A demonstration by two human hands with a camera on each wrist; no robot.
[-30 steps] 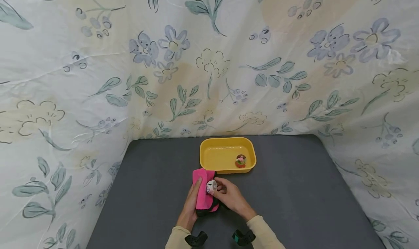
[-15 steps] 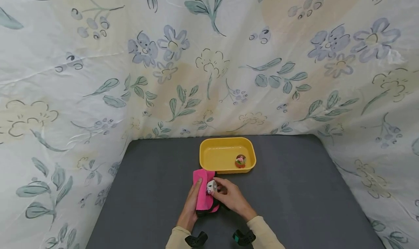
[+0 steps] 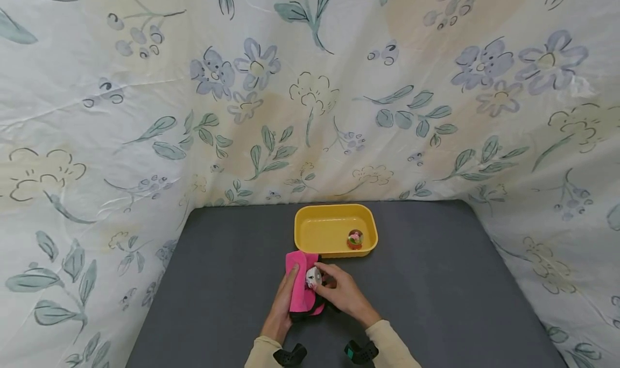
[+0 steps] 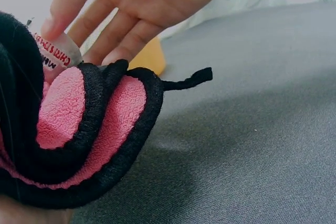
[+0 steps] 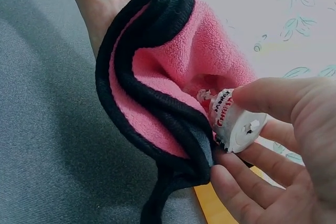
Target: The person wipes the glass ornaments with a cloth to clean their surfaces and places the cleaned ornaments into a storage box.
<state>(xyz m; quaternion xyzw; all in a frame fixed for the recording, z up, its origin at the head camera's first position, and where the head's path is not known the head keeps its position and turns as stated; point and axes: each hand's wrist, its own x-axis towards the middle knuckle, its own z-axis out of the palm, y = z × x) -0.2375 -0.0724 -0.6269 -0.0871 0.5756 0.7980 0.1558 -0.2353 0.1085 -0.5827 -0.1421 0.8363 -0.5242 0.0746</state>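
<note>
A folded pink cleaning cloth (image 3: pixel 302 287) with black edging and a hanging loop is gripped by my left hand (image 3: pixel 281 306), thumb on top of it. My right hand (image 3: pixel 346 292) pinches a small snow globe (image 5: pixel 233 121) between thumb and fingers. Its white base carries red and black "Merry Christmas" lettering, and its flat underside faces outward in the right wrist view. The globe's other end is pressed into the cloth's folds and mostly hidden there. In the left wrist view, the lettered base (image 4: pixel 55 53) shows just behind the black edging.
Beyond the hands stands a yellow tray (image 3: pixel 319 241), close to the cloth's far edge. Inside its right end sits a small globe with a red base (image 3: pixel 355 239). The dark grey table (image 3: pixel 436 298) is bordered by floral fabric (image 3: pixel 310 153) at the back and sides.
The snow globe's white base has turned slightly in the right fingers against the cloth. Both hands stay in nearly the same place.
</note>
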